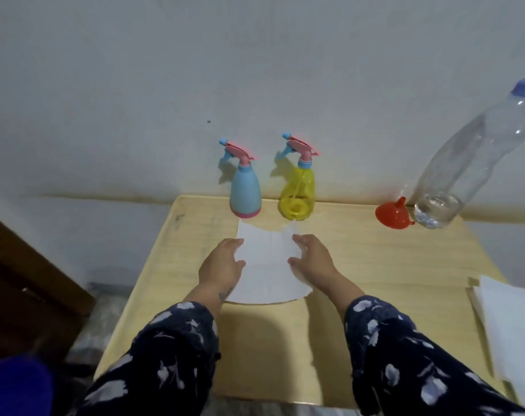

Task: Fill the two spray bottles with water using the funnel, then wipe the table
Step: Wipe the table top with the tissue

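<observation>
A white paper towel [268,265] lies flat on the pale wooden table [360,265]. My left hand [223,262] rests on its left edge and my right hand [310,256] on its right edge, fingers spread. Behind the towel, against the wall, stand a blue spray bottle [245,192] and a yellow spray bottle [298,193], both with pink trigger heads screwed on. A red funnel [393,214] lies on its side at the back right, next to a clear plastic water bottle [465,163] with a blue cap and a little water at the bottom.
A stack of white paper towels [513,322] sits at the table's right edge. A dark wooden piece of furniture [24,280] stands to the left of the table. The wall runs directly behind the bottles.
</observation>
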### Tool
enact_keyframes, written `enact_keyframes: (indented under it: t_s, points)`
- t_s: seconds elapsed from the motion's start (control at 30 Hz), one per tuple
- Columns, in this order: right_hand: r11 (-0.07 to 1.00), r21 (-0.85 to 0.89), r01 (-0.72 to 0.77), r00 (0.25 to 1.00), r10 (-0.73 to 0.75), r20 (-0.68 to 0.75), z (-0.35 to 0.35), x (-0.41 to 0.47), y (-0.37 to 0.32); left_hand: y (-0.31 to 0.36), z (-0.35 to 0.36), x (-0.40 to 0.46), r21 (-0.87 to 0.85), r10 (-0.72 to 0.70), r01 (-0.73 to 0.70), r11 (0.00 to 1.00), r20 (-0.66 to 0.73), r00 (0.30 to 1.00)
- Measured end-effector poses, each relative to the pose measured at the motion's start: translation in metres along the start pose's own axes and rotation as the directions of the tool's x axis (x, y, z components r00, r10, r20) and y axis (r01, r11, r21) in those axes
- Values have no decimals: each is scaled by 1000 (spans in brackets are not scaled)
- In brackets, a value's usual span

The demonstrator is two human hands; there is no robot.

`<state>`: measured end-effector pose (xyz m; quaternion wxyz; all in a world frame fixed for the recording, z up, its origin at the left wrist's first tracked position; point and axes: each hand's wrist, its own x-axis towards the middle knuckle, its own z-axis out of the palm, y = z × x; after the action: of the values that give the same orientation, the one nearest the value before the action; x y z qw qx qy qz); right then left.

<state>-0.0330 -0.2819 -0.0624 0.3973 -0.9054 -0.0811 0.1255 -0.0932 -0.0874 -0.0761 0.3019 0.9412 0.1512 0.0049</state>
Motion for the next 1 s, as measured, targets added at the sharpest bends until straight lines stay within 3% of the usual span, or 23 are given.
enact_keyframes:
  t_s: [0.1, 0.2, 0.4, 0.47, 0.53, 0.63, 0.7, 1.0]
  points:
    - [991, -136, -11, 1000, 11, 1, 22, 18, 1, -16, -4, 23, 191, 28, -32, 981, 25, 999]
    - [919, -394, -12, 999, -1, -33, 32, 27, 2, -29, -9, 42, 335, 55, -83, 939, 91, 994]
    - [765, -644, 3, 984, -118, -135, 39, 33, 2, -49, -11, 55, 382, 173, -190, 904, 81, 982]
    - [761, -644, 72, 971, -200, -127, 42, 36, 2, -50, -10, 59, 356, 226, -242, 903, 84, 970]
    - [767, -622, 159, 973, -227, -31, 47, 41, 2, -48, -7, 65, 312, 265, -300, 902, 149, 953]
    - [702, -665, 254, 966, -209, 149, 57, 52, 4, -45, 0, 79, 297, 273, -370, 880, 323, 906]
    - [659, -708, 256, 967, -167, 194, 63, 59, 9, -48, 3, 88, 357, 245, -395, 847, 397, 885]
    - [663, -706, 250, 968, -183, 170, 68, 62, 17, -66, 14, 91, 465, 337, -458, 757, 323, 884]
